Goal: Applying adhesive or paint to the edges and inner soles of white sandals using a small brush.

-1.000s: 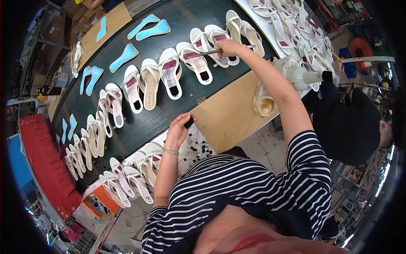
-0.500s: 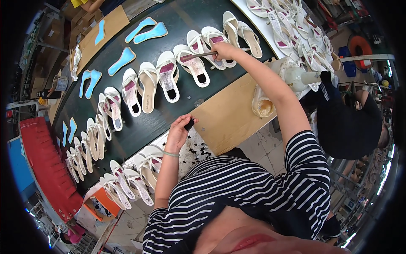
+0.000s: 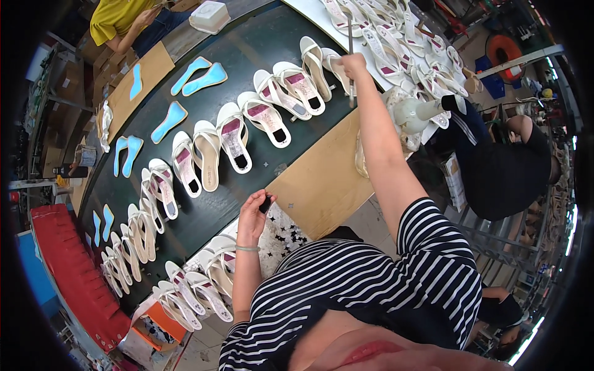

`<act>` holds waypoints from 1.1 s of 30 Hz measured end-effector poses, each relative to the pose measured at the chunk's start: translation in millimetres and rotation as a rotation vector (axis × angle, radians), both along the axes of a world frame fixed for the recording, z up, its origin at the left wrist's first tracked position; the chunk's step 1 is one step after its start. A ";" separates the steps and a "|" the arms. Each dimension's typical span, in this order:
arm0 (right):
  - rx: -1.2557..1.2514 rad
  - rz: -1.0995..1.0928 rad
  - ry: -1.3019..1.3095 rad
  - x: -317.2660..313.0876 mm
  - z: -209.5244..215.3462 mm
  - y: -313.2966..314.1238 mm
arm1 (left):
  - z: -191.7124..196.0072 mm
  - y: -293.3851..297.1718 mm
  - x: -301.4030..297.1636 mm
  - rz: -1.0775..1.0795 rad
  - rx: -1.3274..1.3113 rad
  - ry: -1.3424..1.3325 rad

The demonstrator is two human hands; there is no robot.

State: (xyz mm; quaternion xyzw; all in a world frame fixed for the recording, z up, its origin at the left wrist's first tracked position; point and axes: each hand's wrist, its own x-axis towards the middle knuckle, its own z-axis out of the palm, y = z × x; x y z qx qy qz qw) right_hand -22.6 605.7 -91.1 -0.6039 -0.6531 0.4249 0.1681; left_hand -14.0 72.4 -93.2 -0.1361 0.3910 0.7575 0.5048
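My right hand is closed around a long thin brush, held upright beyond the right end of a row of white sandals. Nearest to it is a white slide sandal on the dark green table. My left hand, at the table's near edge, pinches small black pads; how many I cannot tell. Several sandals in the row, such as one white sandal, show purple patches and a black heel patch on their footbeds.
Brown cardboard covers the near edge, beside a whitish glue-stained bottle. Blue insoles lie across the table. More sandals fill a white surface at right. A person in yellow sits opposite; another person in black bends at right.
My right hand has come away from a sandal and moved right; the brush has swung from level to upright. The view has shifted, and my left hand still holds the black pads.
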 end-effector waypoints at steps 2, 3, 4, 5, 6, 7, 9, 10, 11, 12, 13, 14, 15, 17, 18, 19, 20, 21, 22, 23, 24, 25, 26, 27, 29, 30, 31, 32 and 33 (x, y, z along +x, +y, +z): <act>-0.096 0.149 -0.378 9.4 -1.6 1.5 | -4.3 -4.5 2.6 0.014 -0.005 0.004; -0.045 0.256 -0.599 11.5 -3.7 0.3 | -7.1 -4.2 3.0 0.013 -0.001 -0.002; 0.000 0.247 -0.588 12.5 -6.8 -6.7 | -6.5 -3.1 2.3 0.015 0.005 -0.008; 0.045 0.237 -0.578 15.1 -12.0 -15.7 | -5.9 -2.5 2.0 0.019 0.013 -0.003; -0.031 0.213 -0.572 -3.5 -2.0 -44.7 | -4.0 -13.5 1.4 0.051 -0.018 -0.005; -0.019 0.203 -0.570 0.4 0.6 -37.4 | -2.6 -8.9 3.0 0.038 -0.018 -0.016; 0.131 0.119 -0.601 6.1 0.4 -23.6 | -1.3 -2.9 4.6 0.026 -0.001 -0.013; 0.231 0.045 -0.546 9.6 -2.8 -12.5 | -5.2 -0.7 5.6 0.012 0.009 -0.021; 0.244 0.033 -0.541 12.9 -5.3 -2.5 | -7.4 0.8 6.3 0.000 0.019 -0.026; 0.299 0.119 -0.579 -2.9 -7.3 -17.2 | -8.3 -9.3 4.7 0.011 -0.007 -0.019; 0.370 0.178 -0.618 -11.4 -2.1 -17.3 | -16.2 -12.9 4.2 0.026 -0.019 -0.006; 0.261 0.413 -0.662 -26.6 4.1 -18.7 | -20.4 -22.5 5.8 0.037 -0.024 0.024; 0.342 0.251 -0.568 -2.6 -14.4 21.8 | -26.7 -1.1 6.9 -0.026 0.040 0.006; 0.121 0.377 -0.319 -25.1 -30.5 -6.1 | -31.7 -11.1 5.6 0.023 0.005 -0.012; 0.042 0.232 -0.263 2.8 -41.3 30.3 | -29.7 16.4 6.7 -0.032 0.033 -0.023; 0.071 0.417 -0.282 -46.1 -50.5 -46.9 | -30.1 -17.0 1.1 0.058 -0.028 0.001; 0.172 0.402 -0.321 -48.0 -61.5 -60.0 | -24.6 -19.3 -0.3 0.059 -0.014 0.001; 0.283 0.349 -0.369 -38.9 -72.2 -48.6 | -19.6 -9.0 -2.7 0.027 0.017 -0.002; 0.303 0.327 -0.362 -32.8 -79.3 -39.0 | -15.1 -1.8 -5.1 0.006 0.032 0.009; 0.378 0.186 -0.359 -24.5 -85.8 -28.5 | -10.0 4.0 -5.9 -0.008 0.050 0.019; 0.444 0.054 -0.352 -21.6 -87.0 -21.2 | -5.0 6.1 -6.8 0.000 0.052 0.022; 0.444 0.066 -0.340 -26.7 -82.2 -20.7 | -2.9 1.9 -8.0 0.027 0.043 0.023; 0.420 0.235 -0.427 -28.7 -76.1 -16.7 | -7.1 -5.0 -9.2 0.040 0.044 0.017; 0.388 0.410 -0.517 -30.5 -70.8 -16.5 | -10.5 -12.1 -8.1 0.053 0.034 0.019; 0.283 0.646 -0.581 -46.3 -52.0 -20.9 | -16.5 -28.6 -4.9 0.082 -0.013 0.010; 0.327 0.614 -0.567 -39.2 -51.2 -7.6 | -19.0 -24.6 -5.7 0.075 -0.018 0.005; 0.124 0.673 -0.638 -31.6 -43.3 19.7 | -21.6 -16.2 -6.7 0.049 0.008 0.011; 0.088 0.830 -0.640 -56.3 -36.7 -5.9 | -24.9 -36.0 -2.1 0.106 -0.029 0.012; 0.059 0.888 -0.687 -41.4 -36.6 27.7 | -22.8 -24.8 -3.0 0.052 0.019 0.045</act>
